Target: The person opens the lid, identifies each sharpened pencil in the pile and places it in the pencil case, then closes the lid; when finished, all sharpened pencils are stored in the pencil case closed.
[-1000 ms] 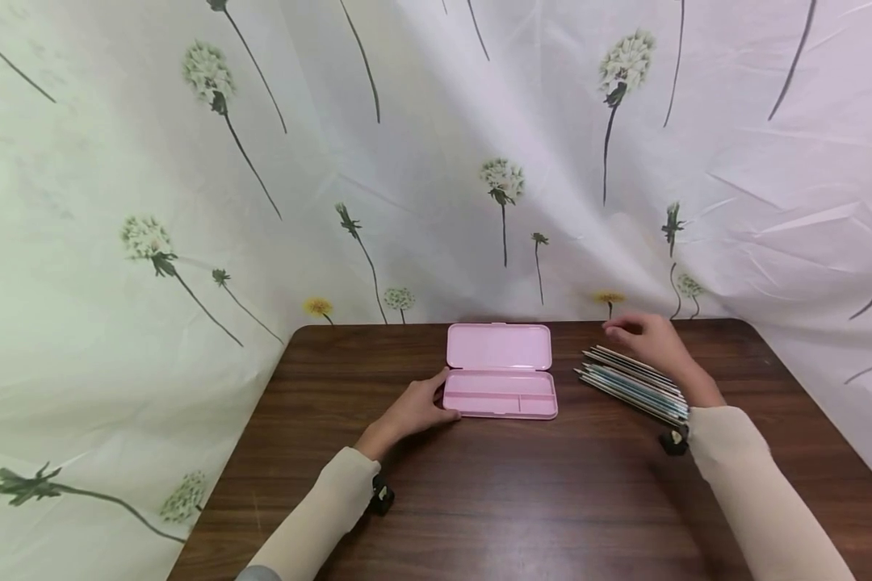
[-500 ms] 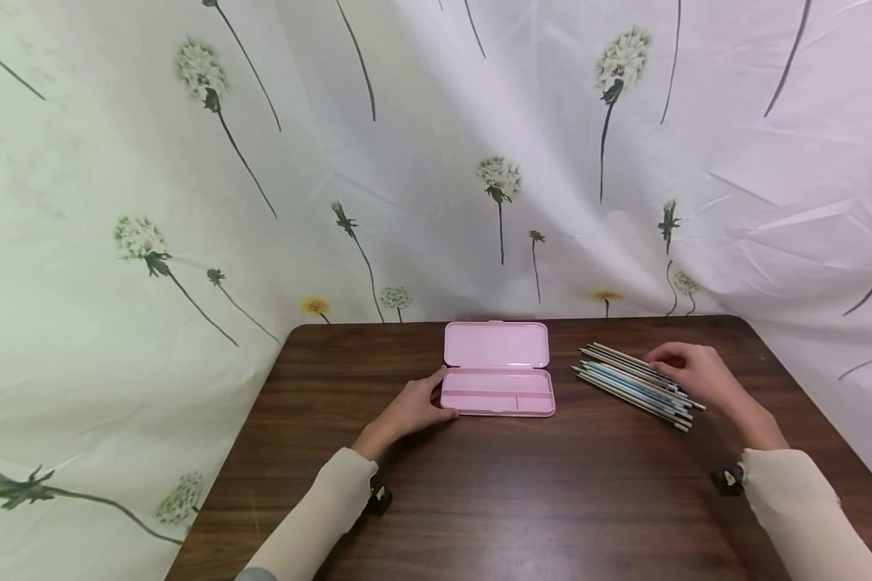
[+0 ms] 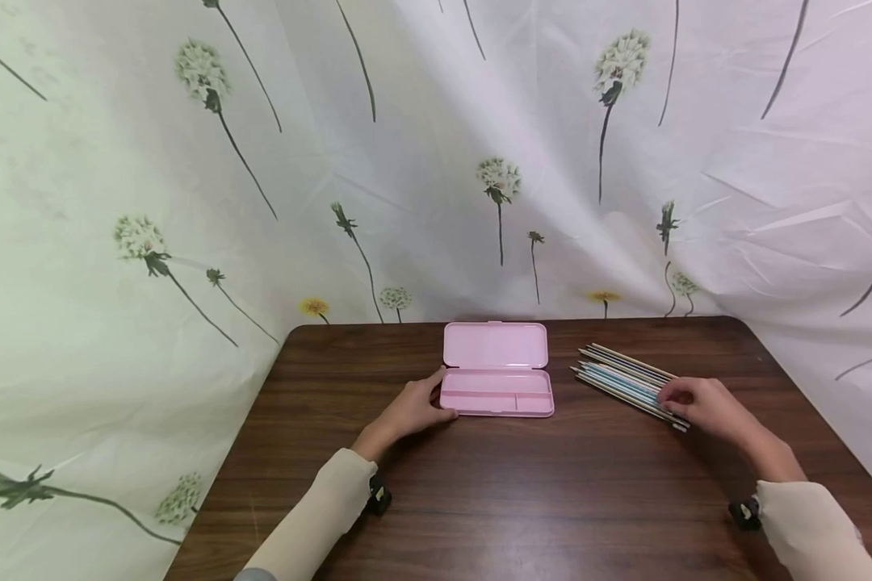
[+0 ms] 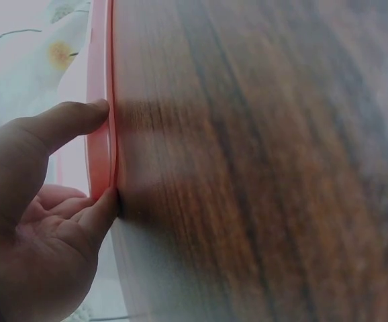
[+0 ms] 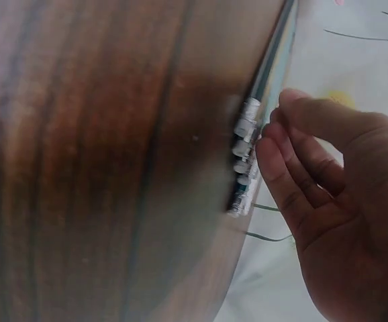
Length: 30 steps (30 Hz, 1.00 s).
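An open pink pencil case [image 3: 497, 393] lies on the table, its lid [image 3: 496, 345] folded back and its divided compartments holding nothing. My left hand [image 3: 409, 407] grips the left end of the case; in the left wrist view the thumb presses the near side and the fingertips [image 4: 103, 204] sit at its end. To the right, a loose row of pencils [image 3: 620, 382], some pale blue, slants across the wood. My right hand [image 3: 712, 407] hovers at their eraser ends, fingers loosely bent. From the right wrist, the fingertips [image 5: 272, 151] are right beside the erasers [image 5: 242, 157].
The dark wooden table [image 3: 494, 500] stretches out in front of both hands. Behind it hangs a white curtain [image 3: 436, 177] printed with dandelions, meeting the table's back edge.
My right hand has moved from above the pencils' far side, right and toward me, to their eraser ends. The pencil ends sit more evenly together. My left hand stays on the case.
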### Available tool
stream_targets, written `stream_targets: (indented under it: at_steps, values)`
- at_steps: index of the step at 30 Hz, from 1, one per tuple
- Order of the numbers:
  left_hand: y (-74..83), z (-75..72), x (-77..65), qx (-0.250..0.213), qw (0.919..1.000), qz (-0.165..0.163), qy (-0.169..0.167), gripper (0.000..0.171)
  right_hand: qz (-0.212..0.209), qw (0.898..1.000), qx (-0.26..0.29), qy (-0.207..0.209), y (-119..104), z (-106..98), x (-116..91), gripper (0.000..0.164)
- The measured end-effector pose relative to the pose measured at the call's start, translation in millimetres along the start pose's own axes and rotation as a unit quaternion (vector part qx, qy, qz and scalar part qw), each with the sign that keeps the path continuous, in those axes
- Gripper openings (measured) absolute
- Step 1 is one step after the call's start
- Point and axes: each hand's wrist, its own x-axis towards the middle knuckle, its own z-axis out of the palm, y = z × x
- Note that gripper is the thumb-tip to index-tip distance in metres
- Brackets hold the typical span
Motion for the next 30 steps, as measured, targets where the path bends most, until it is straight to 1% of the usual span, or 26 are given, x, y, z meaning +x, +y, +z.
stream_targets:
  at_steps: [5,9,18,25,27,30]
  values:
    - [-0.5,0.2,-1.1,0.000,1.0000,0.002,0.001,0.090,-0.014,0.999,-0.029,0.003,0.7,6.0,0.1,0.008]
    - [-1.3,0.9,-1.8,-0.006,1.0000,0.004,0.005,0.090,-0.035,0.998,-0.057,0.008,-2.1,10.2,1.0,0.012]
    - [-3.6,1.8,-0.6,-0.010,0.9999,0.006,0.005,0.092,-0.044,0.995,-0.083,0.010,-4.8,14.3,1.6,0.011]
    - [-2.4,0.5,-1.9,-0.008,1.0000,0.002,0.005,0.091,-0.050,0.995,-0.085,0.015,-2.3,14.3,2.1,0.013]
    - [-1.5,0.1,-2.4,-0.008,1.0000,0.000,0.003,0.091,-0.052,0.995,-0.082,0.022,-1.5,15.8,1.3,0.014]
    - [-0.9,-0.3,-2.4,-0.008,1.0000,0.000,0.001,0.091,-0.044,0.996,-0.072,0.037,-1.8,17.9,-0.4,0.014]
